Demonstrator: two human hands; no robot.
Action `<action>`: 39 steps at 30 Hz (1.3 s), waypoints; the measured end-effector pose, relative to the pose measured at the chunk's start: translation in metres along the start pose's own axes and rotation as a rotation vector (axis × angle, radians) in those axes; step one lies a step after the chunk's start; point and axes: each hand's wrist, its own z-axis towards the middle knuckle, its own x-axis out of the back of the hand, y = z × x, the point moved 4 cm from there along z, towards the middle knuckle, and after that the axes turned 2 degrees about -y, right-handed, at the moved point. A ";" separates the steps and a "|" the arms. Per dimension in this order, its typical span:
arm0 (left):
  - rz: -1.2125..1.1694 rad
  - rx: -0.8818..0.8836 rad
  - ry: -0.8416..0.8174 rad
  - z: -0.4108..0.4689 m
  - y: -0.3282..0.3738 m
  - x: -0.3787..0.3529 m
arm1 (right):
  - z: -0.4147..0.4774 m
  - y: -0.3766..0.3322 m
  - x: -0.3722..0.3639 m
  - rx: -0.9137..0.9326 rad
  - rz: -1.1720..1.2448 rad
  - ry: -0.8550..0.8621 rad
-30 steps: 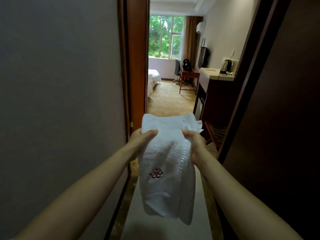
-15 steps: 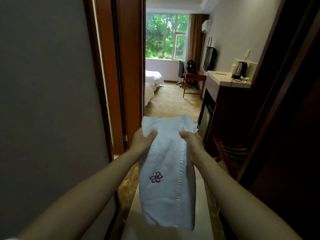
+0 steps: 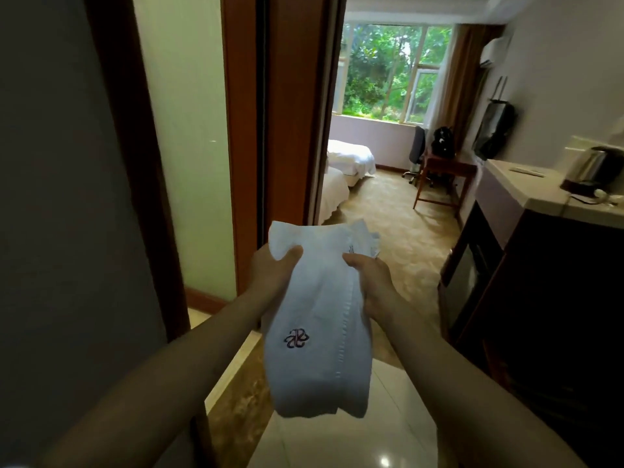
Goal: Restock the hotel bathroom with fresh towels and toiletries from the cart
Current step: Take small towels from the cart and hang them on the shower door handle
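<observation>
Downward, towel (long axis upright, monogram low)

Daylight is coming from the far window while the near wall and right cabinet are sitting in dim shadow, a glare spot is glinting on the floor tile, and frame edges are bending, softly blurred.

Single wide-angle view from the person's head.
It faces forward and slightly down toward the far window; the left hand and right hand sit close, mid-frame.
</observation>
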 end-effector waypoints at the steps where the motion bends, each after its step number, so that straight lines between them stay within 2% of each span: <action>1: 0.002 -0.024 0.024 0.023 -0.003 -0.003 | 0.026 -0.002 -0.008 0.000 -0.002 -0.003; 4: -0.006 -0.075 0.056 0.097 -0.012 -0.015 | 0.104 -0.008 -0.032 -0.008 -0.025 -0.010; 9: -0.013 -0.032 0.153 0.208 -0.026 -0.018 | 0.217 -0.017 -0.074 -0.029 -0.056 -0.111; 14: -0.059 0.065 0.262 0.293 -0.048 -0.006 | 0.311 -0.015 -0.130 -0.084 -0.045 -0.188; 20: -0.079 0.178 0.463 0.400 -0.078 0.035 | 0.424 -0.011 -0.230 -0.102 -0.110 -0.381; 29: -0.059 0.150 0.751 0.513 -0.106 0.134 | 0.544 -0.006 -0.413 -0.144 -0.119 -0.680; 39: -0.009 0.199 1.024 0.583 -0.160 0.293 | 0.580 0.042 -0.638 -0.189 -0.120 -0.980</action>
